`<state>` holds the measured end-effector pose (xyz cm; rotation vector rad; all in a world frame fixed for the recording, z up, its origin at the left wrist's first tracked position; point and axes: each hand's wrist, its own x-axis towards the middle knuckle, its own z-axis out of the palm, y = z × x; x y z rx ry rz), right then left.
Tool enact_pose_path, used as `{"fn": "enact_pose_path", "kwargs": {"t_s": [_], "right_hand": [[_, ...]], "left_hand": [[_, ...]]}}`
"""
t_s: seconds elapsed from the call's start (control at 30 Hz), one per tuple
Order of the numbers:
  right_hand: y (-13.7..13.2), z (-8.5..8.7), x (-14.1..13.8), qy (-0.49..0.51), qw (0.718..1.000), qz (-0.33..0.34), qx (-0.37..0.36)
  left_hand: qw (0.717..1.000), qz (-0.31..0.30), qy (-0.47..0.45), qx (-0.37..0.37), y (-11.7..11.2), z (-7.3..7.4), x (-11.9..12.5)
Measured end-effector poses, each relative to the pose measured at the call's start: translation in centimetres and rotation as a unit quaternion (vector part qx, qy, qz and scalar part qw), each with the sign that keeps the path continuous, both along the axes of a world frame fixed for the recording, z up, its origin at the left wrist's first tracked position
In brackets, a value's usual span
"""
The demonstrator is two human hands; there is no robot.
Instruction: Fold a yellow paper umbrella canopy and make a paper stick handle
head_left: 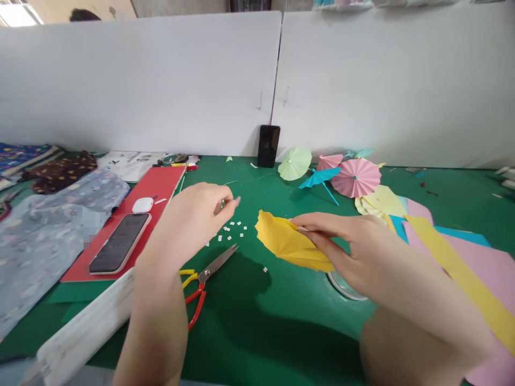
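Note:
Between the thumb and fingers of my right hand point(341, 236) is a yellow pleated paper umbrella top point(287, 244), pinched at its upper edge and tilted above the table. My left hand point(197, 214) hovers to the left with thumb and fingertips drawn together; anything in that pinch is too small to make out. Small white paper squares point(228, 229) lie scattered just beyond those fingertips. Below them rest scissors point(207, 271) with red and yellow handles, blades apart. A round clear dish or lid point(346, 289) is partly hidden under my right hand.
Finished paper umbrellas in green point(295, 163), blue point(321, 177) and pink point(356, 178) stand at the back. A black phone point(269, 146) leans on the white partition point(161, 80). Coloured paper sheets point(475, 262) lie right; another phone point(119, 244) sits on a red folder point(159, 185) left.

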<state>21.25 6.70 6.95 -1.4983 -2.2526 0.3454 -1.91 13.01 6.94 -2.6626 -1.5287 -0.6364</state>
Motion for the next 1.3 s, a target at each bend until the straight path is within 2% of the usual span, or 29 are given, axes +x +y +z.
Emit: {"fn": "enact_pose_path", "kwargs": {"t_s": [0.1, 0.17, 0.33, 0.43, 0.6, 0.9, 1.07, 1.2, 1.3], "right_hand": [[-0.1, 0.2, 0.2, 0.027, 0.999, -0.007, 0.017], [-0.3, 0.7, 0.3, 0.046, 0.999, -0.011, 0.019], [-0.7, 1.9, 0.2, 0.107, 0.994, 0.017, 0.008], [-1.0, 2.1, 0.2, 0.123, 0.992, 0.033, -0.008], [-1.4, 2.2, 0.2, 0.134, 0.99, 0.036, -0.025], [-1.9, 2.6, 0.0, 0.135, 0.99, 0.043, -0.027], [-2.1, 3.0, -0.1, 0.151, 0.986, 0.063, -0.04], [-2.0, 2.8, -0.7, 0.157, 0.985, 0.038, -0.058], [-2.1, 2.3, -1.1, 0.151, 0.988, 0.005, -0.034]], "left_hand": [[1.0, 0.005, -0.03, -0.002, 0.4, -0.2, 0.3], [0.997, -0.023, -0.074, 0.0, 0.1, 0.1, 0.7], [0.971, -0.196, -0.109, -0.079, -0.9, 1.0, 1.8], [0.952, -0.248, -0.137, -0.115, -1.1, 0.8, 2.2], [0.937, -0.253, -0.19, -0.151, -1.6, 0.7, 2.4], [0.94, -0.247, -0.206, -0.115, -2.3, 1.1, 2.7], [0.934, -0.25, -0.221, -0.127, -2.3, 1.1, 2.8], [0.92, -0.269, -0.247, -0.145, -2.2, 1.0, 2.8], [0.916, -0.272, -0.257, -0.147, -2.0, 1.0, 2.6]]}}
